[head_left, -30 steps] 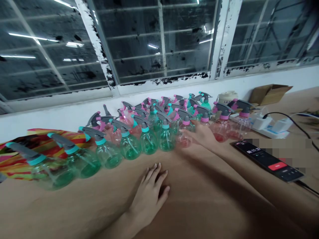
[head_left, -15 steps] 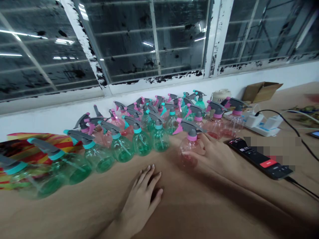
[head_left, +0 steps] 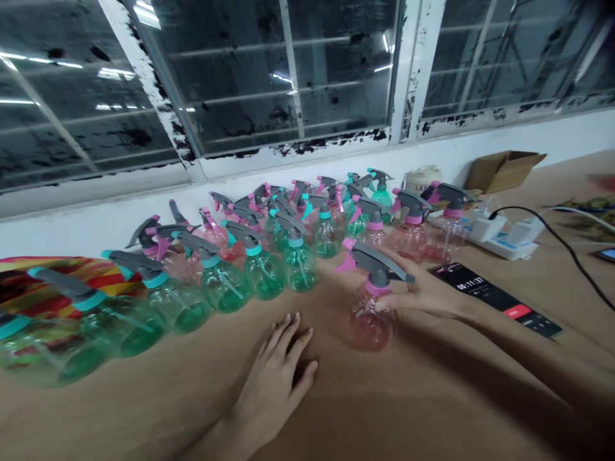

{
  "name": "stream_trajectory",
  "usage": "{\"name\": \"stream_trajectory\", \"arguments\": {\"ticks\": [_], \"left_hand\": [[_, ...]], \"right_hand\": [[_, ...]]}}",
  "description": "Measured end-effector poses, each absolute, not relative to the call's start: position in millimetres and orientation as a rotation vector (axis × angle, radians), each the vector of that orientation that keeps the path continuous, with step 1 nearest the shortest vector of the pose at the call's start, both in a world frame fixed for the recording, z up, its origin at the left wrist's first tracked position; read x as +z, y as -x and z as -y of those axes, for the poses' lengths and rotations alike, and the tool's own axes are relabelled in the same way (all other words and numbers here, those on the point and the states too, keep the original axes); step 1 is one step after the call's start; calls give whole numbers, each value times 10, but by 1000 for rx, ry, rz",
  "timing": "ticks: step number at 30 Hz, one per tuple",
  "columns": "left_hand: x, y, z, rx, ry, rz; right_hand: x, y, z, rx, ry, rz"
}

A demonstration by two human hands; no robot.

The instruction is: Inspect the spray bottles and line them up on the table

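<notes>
My right hand [head_left: 416, 288] is closed around the neck of a pink spray bottle [head_left: 369, 326], which has a grey head and a pink trigger and collar. Its thumb shows at the front; the other fingers are hidden behind the bottle. My left hand [head_left: 271, 378] lies flat on the brown table [head_left: 336, 410] with its fingers spread, holding nothing. Beyond it stands a front row of green spray bottles, one of them [head_left: 301, 269] nearest the fingertips. More pink bottles, such as one at the right [head_left: 408, 240], stand behind.
A phone [head_left: 494, 298] showing a timer lies right of my right hand. Behind it are a power strip [head_left: 504, 246] with plugged-in chargers and a black cable [head_left: 571, 246]. An open cardboard box [head_left: 502, 171] stands by the wall. Colourful striped material [head_left: 72, 275] lies at left.
My right hand has brought the pink spray bottle nearer to me, away from the other bottles, and its grip now sits at the neck. My left hand stays flat on the table.
</notes>
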State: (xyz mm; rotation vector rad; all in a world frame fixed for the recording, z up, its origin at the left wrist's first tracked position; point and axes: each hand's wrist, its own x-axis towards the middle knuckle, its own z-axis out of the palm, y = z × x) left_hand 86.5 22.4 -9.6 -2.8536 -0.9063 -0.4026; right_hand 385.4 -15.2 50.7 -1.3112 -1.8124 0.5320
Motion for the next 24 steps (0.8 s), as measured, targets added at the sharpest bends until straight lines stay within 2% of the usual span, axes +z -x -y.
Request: {"name": "stream_trajectory", "arguments": {"ticks": [8,19,24], "left_hand": [[-70,-1068,-212,-355,2908,889],[-92,-1048,-244,-382,2930,876],[-83,-1044,-262,-361,2914,857]], "right_hand": [[598,-3401,-1,375,1191,1555],[585,-3377,-76,436,1160,1626],[636,-3369,-37,574,1200,1624]]}}
